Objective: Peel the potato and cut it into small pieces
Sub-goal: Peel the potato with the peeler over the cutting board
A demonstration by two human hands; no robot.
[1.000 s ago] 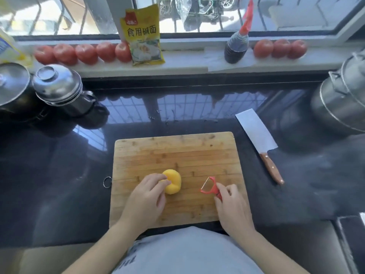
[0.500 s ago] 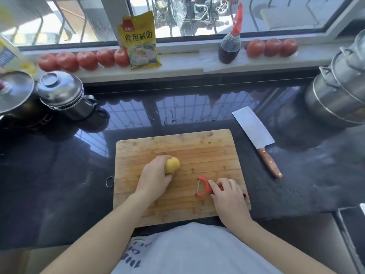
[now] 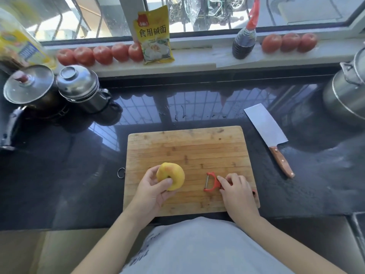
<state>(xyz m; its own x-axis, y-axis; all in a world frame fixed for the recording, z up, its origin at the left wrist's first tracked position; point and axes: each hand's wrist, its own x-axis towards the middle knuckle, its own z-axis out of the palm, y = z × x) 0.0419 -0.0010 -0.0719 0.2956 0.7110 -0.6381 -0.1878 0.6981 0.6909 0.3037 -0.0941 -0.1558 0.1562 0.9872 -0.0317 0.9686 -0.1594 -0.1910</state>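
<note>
Potato [image 3: 171, 176] sits gripped in your left hand [image 3: 151, 191] over the cutting board [image 3: 185, 147], while your right hand [image 3: 236, 194] beside it pinches the red peeler [image 3: 211, 181].

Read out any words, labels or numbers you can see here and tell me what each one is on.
"食用碱面": yellow packet leaning on the windowsill.
Small red logo at that packet's top corner: too small to read.
Blue and yellow label on the big bottle at far left: blurred, unreadable.
Dark print on the person's shirt: unreadable.
</note>
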